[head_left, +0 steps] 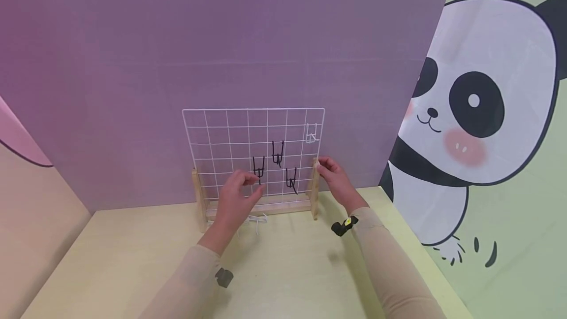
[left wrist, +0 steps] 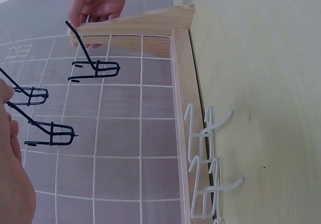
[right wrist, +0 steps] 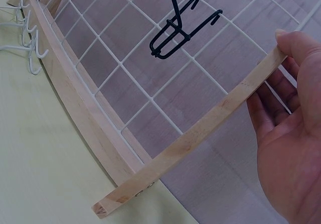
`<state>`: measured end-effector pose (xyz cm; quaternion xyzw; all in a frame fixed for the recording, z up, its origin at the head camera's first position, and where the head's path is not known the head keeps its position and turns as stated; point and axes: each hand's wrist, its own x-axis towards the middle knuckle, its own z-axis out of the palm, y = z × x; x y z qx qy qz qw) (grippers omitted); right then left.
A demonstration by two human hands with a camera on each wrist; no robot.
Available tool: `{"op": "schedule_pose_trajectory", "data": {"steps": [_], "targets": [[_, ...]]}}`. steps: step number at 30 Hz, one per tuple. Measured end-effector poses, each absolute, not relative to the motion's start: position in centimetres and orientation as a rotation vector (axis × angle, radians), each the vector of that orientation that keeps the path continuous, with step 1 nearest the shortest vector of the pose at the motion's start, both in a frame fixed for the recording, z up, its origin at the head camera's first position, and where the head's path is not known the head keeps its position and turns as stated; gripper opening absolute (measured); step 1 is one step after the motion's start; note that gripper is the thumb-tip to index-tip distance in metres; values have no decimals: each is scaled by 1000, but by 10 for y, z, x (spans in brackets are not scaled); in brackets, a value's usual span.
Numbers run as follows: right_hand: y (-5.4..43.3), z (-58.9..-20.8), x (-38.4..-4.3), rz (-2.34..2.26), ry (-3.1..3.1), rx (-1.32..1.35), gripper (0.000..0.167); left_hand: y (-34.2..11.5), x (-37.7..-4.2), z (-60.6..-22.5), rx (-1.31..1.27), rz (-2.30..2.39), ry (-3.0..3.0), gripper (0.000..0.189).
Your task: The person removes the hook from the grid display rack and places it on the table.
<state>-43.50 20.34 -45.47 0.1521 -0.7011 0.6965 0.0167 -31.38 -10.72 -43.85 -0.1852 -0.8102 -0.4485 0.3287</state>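
Note:
A white wire grid panel (head_left: 239, 144) stands upright in a wooden stand (head_left: 283, 206). Three black hooks hang on it: an upper one (head_left: 277, 154), a left one (head_left: 259, 168) and a lower right one (head_left: 291, 179). My left hand (head_left: 236, 198) is in front of the left hook, thumb and fingers bent with a gap between them around its prong; whether they touch it is unclear. With thumb and fingers, my right hand (head_left: 336, 181) grips the top of the stand's right wooden post (right wrist: 200, 128). A white hook (head_left: 311, 134) hangs at the panel's upper right.
Several loose white hooks (left wrist: 205, 184) lie by the foot of the stand at its left front. Everything stands on a pale table (head_left: 283, 270). A purple backdrop (head_left: 248, 38) rises close behind the panel, and a panda-printed wall (head_left: 522, 201) borders the right side.

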Motion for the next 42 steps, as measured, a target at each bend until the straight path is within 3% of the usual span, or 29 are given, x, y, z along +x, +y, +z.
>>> {"op": "schedule_pose_trajectory", "data": {"steps": [14, 24, 42], "targets": [[201, -451, -432, 2180, -2157, 474, 32, -110, -319, -438, -629, -858, -1985, 15], [202, -452, -432, 2160, -2178, 467, 34, -114, -325, -433, -672, -662, -1896, 19], [201, -450, -430, 2170, -2186, 451, 31, -117, -325, -409, -693, -693, -1769, 18]]}}
